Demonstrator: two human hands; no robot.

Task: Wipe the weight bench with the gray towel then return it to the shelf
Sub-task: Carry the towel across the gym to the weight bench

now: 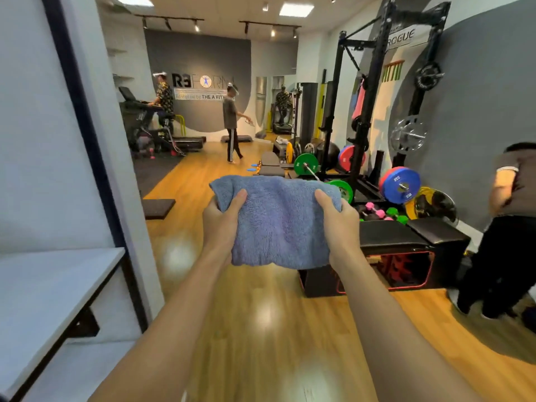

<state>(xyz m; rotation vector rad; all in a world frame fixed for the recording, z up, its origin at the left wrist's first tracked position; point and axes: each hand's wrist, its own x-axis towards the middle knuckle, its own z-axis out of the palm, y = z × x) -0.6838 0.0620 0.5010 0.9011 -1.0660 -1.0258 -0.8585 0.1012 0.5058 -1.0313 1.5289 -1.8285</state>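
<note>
Wood floor (261,329) gleams beneath gray towel (278,221) gripped by hands (219,224) (342,227).

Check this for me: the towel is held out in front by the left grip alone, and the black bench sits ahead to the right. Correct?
Not quite. The head view shows both holding the towel: the left grip holds its left edge and the right grip its right edge. The black bench does sit ahead to the right.
</note>
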